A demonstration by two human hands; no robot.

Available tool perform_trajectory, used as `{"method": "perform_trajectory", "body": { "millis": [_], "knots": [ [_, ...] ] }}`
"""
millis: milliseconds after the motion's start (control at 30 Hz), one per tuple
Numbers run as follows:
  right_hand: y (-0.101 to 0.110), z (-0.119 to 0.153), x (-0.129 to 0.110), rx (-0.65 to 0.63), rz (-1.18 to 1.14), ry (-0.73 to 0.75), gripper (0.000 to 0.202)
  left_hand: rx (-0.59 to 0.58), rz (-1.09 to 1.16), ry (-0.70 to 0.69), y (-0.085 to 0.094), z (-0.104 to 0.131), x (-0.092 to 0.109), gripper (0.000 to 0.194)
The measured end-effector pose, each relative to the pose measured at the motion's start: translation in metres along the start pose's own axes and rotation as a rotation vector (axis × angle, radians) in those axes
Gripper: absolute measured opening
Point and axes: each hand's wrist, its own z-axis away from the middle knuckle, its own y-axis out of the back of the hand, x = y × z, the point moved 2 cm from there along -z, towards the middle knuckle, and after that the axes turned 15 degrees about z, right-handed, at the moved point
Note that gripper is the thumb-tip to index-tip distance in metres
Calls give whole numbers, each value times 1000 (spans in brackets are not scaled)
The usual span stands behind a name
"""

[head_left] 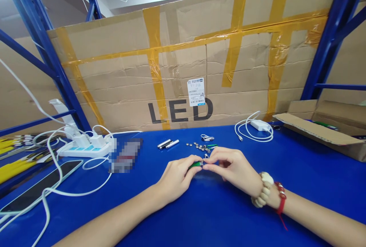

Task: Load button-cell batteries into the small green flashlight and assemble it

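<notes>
Pinching a small green tube [195, 164], left hand [175, 178] grips its body; right hand [233, 167] fingertips closed on its metal end, above the desk [300, 170].

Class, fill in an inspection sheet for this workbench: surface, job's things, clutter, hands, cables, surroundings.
Surface: blue tabletop.
Job's things: small green cylinder held between both hands; button cells scattered behind; silver tubes beside them.
Clutter: phone lying flat; open cardboard box.
Hands: left hand grips the cylinder; right hand pinches at its end.
Cables: white power strip with plugged chargers; coiled white charger cable.
Surroundings: taped cardboard sheet marked LED; blue shelving frame.
</notes>
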Motion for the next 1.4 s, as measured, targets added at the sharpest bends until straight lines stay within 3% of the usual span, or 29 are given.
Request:
{"method": "perform_trajectory", "body": {
  "millis": [633,1000,1400],
  "knots": [
    [-1,0,1,-46,-50,-51,31,-18,5,22,1,-1,-1,19],
    [-9,1,8,-159,-270,-265,34,-37,13,26,0,0,1,18],
    [-8,2,6,-167,-267,-259,35,-52,17,25,2,0,3,18]
  ]
}}
